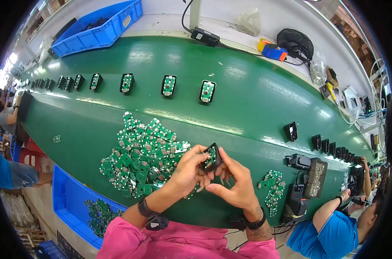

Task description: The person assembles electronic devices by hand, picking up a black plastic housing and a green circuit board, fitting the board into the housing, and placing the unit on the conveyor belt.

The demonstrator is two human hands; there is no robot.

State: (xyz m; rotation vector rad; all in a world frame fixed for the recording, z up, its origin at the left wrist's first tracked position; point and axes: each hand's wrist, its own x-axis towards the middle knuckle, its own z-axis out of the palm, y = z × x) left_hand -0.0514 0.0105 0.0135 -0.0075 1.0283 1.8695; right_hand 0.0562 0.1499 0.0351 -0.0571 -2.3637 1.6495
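Observation:
Between my two hands is a small black plastic case (218,160) with a green circuit board (210,156) in its opening, tilted toward me. My left hand (188,171) grips its left side, thumb and fingers at the board. On the other side my right hand (236,181) has its fingers closed around the case's right and lower edges. Some fingertips are hidden beneath the case. Just left of my hands spreads a heap of loose green circuit boards (140,159), and a smaller group of boards (273,190) lies to the right.
Black cases with boards (207,91) stand in a row along the far strip of the green table (248,116). A blue crate (90,41) sits at the back left; another blue bin (70,216) holds boards. Right are a box of small parts (315,179) and a co-worker (330,233).

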